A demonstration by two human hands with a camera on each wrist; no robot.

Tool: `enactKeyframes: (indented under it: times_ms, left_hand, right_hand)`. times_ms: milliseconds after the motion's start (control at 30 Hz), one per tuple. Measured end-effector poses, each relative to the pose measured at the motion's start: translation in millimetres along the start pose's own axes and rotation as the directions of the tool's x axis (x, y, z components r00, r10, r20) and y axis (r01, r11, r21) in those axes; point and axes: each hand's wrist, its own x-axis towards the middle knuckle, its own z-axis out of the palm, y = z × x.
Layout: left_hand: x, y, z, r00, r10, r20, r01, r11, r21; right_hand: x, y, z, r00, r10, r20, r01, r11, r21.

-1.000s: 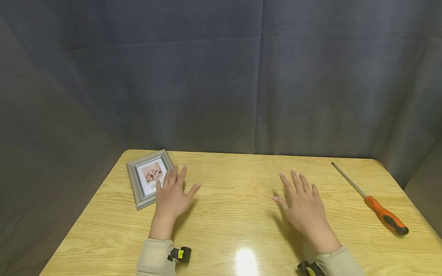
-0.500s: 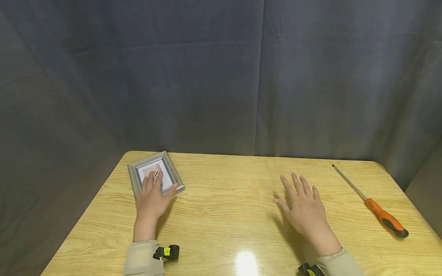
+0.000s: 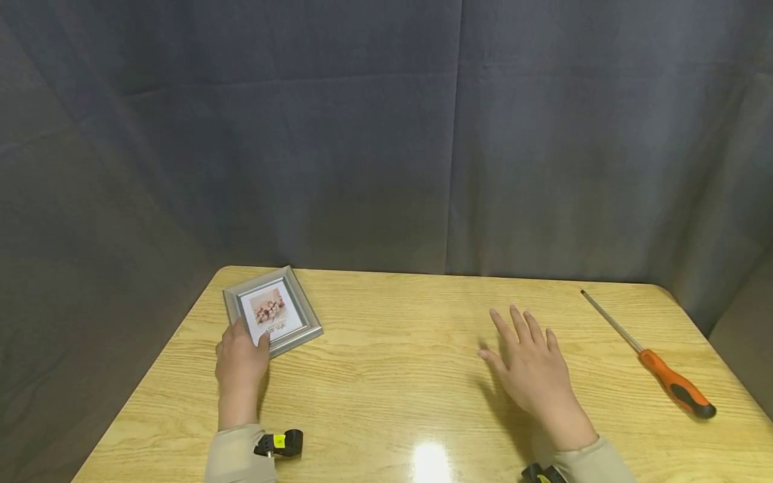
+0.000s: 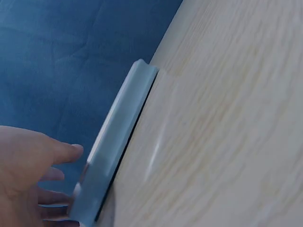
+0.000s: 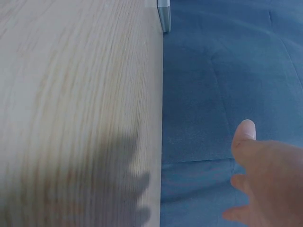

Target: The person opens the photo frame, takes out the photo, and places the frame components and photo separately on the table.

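A silver-grey picture frame (image 3: pixel 304 312) with a pink flower print lies face up at the table's back left. My left hand (image 3: pixel 241 359) is at its near left corner, the thumb over the near border and the fingers bent down by the left side. In the left wrist view, the thumb (image 4: pixel 66 152) stands apart from the frame's face, while the fingertips overlap the frame's end (image 4: pixel 92 198). My right hand (image 3: pixel 531 369) hovers palm down above the table with its fingers spread, holding nothing. Right of it lies a screwdriver (image 3: pixel 667 376) with an orange and black handle.
The wood-grain table (image 3: pixel 392 376) has rounded back corners and a bright light reflection near the front. Dark grey cloth (image 3: pixel 362 168) hangs behind and beside it. The screwdriver's shaft (image 3: pixel 610 318) points toward the back edge.
My left hand has moved left and back toward me, from over the picture frame to its near left corner, its fingers bending. My right hand, the frame and the screwdriver stay put.
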Motion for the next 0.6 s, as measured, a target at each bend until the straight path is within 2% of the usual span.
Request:
enactKeyframes:
  times_ms: [233,600]
  left_hand:
    - [3.3,-11.5,1.5,0.996,-0.003,-0.094,-0.006,0.996,-0.088]
    - [6.1,-17.0,2.5,0.993,-0.048,-0.104,0.034,0.991,-0.133]
  right_hand:
    - [-0.7,0.1,0.5,1.000,-0.001,-0.001,0.001,1.000,-0.003]
    - [-0.8,0.0,1.6,1.000,-0.003,0.008,0.003,1.000,0.009]
